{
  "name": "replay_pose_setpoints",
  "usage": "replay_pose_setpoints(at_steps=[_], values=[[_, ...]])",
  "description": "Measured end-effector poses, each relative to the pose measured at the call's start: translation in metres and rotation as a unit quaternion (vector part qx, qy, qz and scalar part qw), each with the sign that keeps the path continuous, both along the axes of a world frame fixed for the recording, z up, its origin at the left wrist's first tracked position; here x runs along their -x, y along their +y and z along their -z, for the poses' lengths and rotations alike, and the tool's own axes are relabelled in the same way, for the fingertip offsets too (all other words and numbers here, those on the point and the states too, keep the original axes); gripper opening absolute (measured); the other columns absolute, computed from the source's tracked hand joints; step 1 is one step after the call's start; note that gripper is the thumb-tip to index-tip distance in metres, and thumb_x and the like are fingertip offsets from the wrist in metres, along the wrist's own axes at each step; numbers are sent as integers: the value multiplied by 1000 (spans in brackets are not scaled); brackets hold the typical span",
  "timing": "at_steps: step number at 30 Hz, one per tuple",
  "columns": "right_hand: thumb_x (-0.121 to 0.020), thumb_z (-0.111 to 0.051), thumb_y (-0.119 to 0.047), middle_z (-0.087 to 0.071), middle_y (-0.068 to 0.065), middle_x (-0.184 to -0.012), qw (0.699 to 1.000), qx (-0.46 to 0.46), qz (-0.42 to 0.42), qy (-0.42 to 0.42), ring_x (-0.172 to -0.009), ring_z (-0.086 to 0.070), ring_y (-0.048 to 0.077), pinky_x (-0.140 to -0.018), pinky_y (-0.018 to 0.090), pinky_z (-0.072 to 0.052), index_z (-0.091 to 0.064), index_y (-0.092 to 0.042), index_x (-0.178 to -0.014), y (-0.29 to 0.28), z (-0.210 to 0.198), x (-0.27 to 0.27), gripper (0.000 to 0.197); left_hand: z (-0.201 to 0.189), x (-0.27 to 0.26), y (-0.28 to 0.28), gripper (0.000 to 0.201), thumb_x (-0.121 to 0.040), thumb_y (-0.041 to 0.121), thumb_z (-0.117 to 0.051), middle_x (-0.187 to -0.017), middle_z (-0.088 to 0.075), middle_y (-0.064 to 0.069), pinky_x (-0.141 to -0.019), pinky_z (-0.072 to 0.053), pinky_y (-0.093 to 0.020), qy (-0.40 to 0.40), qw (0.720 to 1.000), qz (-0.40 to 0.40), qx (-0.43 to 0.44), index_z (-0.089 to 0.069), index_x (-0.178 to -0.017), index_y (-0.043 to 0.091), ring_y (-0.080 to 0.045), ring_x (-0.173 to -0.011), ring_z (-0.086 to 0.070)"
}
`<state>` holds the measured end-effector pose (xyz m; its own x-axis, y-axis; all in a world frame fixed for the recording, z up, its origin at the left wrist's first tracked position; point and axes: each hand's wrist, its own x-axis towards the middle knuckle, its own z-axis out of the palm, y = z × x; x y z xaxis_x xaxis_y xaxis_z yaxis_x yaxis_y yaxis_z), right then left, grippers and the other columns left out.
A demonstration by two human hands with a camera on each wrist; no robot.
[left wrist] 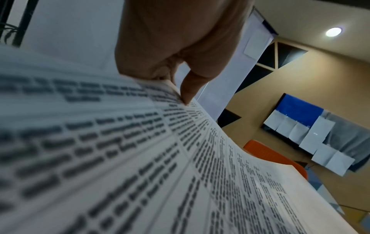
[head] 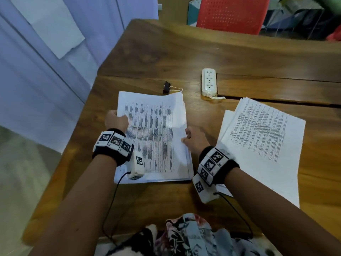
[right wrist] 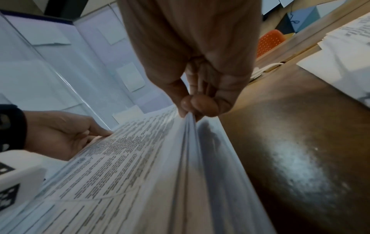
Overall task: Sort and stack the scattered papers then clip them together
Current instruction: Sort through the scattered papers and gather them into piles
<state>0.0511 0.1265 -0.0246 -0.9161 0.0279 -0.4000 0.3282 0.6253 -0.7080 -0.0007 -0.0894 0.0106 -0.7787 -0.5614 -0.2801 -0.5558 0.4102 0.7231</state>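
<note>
A stack of printed papers (head: 155,133) lies on the wooden table (head: 166,52) in front of me. My left hand (head: 116,120) grips its left edge, thumb on top (left wrist: 187,93). My right hand (head: 191,138) pinches several sheets at the right edge (right wrist: 188,110) and lifts them slightly off the sheets below. A second loose pile of printed papers (head: 262,137) lies fanned out to the right. A black binder clip (head: 167,87) rests on the table just beyond the stack's far edge.
A white power strip (head: 208,82) lies beyond the papers, its cord running into a gap in the table. A red chair (head: 230,13) stands at the far side. Blue-white wall panels run along the left. Bare wood stretches beyond the clip.
</note>
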Motion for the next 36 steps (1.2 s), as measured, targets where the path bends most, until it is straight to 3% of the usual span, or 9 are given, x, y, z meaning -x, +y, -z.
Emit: replay_pose_setpoints(at_steps=[5, 10, 13, 16, 20, 23, 28, 32, 36], values=[[-87, -54, -7, -58, 11, -101, 998, -46, 46, -3, -91, -54, 22, -75, 27, -39, -52, -2, -111, -7, 15, -4, 25, 20, 0, -11, 38, -89, 12, -47, -135, -52, -14, -103, -38, -36, -103, 993, 59, 16, -54, -126, 7, -34, -124, -48], [-89, -52, -15, -41, 16, -131, 988, -155, 2, -12, -121, -39, 32, -100, 40, -37, -45, -2, -121, -19, 26, -11, 35, 32, -10, 4, 66, -92, 25, -51, -153, -19, -17, -115, -25, -43, -192, 979, 72, -1, -20, -146, 2, -36, -140, -23], [-86, -54, -15, -50, 15, -123, 994, -108, -20, -17, -118, -46, 31, -98, 40, -43, -52, -2, -112, -14, 32, -9, 29, 35, -16, 20, 73, -91, 18, -49, -156, -9, -14, -118, -15, -43, -173, 982, 69, 15, -6, -148, 3, -33, -144, -10], [-83, -59, -19, -55, 6, -95, 996, -87, 15, 20, -96, -51, 22, -75, 30, -45, -54, -12, -76, 16, 28, -6, 11, 32, -15, 38, 80, -92, 20, -47, -159, 8, -8, -119, -1, -48, -156, 983, 84, 40, 8, -149, 9, -26, -147, 9], [-84, -61, -21, -51, 19, -126, 983, -121, 138, 12, -116, -49, 34, -97, 38, -43, -54, -6, -123, 87, 20, -1, 43, 22, -6, 82, 69, -93, 22, -49, -157, 6, -9, -118, -8, -49, -99, 978, 165, 76, -9, -149, 12, -27, -146, 3], [-85, -60, -19, -51, 22, -129, 969, -135, 209, 3, -118, -49, 37, -97, 38, -41, -52, -2, -124, 144, 13, -5, 43, 16, -2, 121, 51, -91, 19, -50, -149, -15, -13, -112, -27, -45, -62, 968, 230, 76, -33, -137, 8, -30, -138, -19], [-86, -59, -19, -54, 21, -128, 942, -164, 292, -11, -120, -48, 37, -98, 40, -41, -53, -3, -122, 223, 2, -23, 40, 20, 2, 182, 30, -90, 18, -48, -134, -45, -16, -106, -40, -43, -87, 949, 301, 37, -61, -115, 9, -31, -122, -47], [-87, -57, -25, -27, 21, -146, 903, -204, 363, -109, -135, -23, 38, -109, 45, -26, -42, -2, -132, 260, 7, -45, 53, 31, -19, 224, 44, -90, 27, -51, -142, -33, -21, -110, -34, -42, -143, 928, 336, 75, -50, -129, 5, -36, -129, -37], [-88, -54, -24, -30, 22, -144, 896, -167, 383, -146, -130, -33, 38, -105, 42, -33, -49, 0, -127, 272, 14, -60, 46, 44, -48, 255, 53, -89, 29, -55, -145, -17, -18, -109, -27, -41, -125, 916, 372, 77, -40, -133, 4, -36, -133, -21]])
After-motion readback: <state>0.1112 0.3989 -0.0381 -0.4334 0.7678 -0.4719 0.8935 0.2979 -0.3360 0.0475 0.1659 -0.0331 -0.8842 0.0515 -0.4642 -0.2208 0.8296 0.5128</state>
